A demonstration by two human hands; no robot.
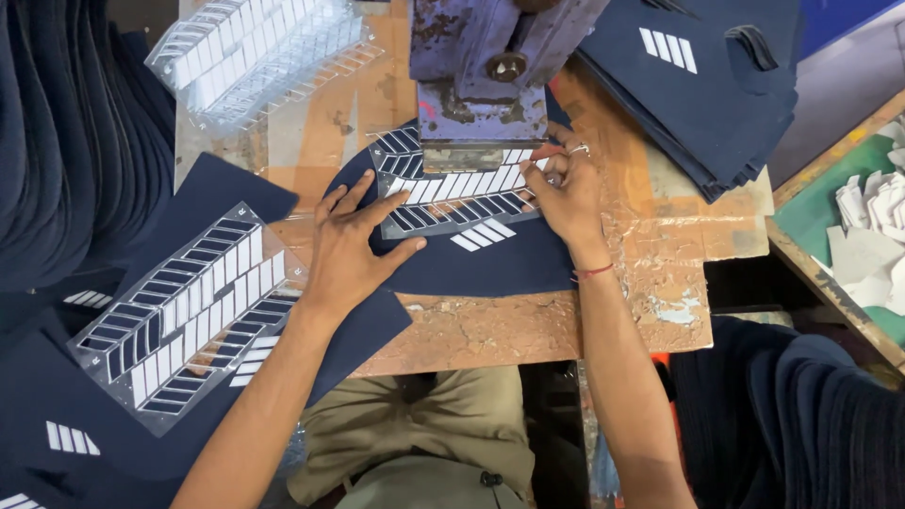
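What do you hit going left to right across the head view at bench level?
Transfer sheet lying on dark fabric → left hand flat on the navy fabric piece → transfer sheet under the press → right hand pinching that sheet's edge → stack of navy pieces → green tray of white scraps.

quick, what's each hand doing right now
Left hand: open, flat on the navy fabric.
Right hand: closed, pinching the edge of the transfer sheet under the press.
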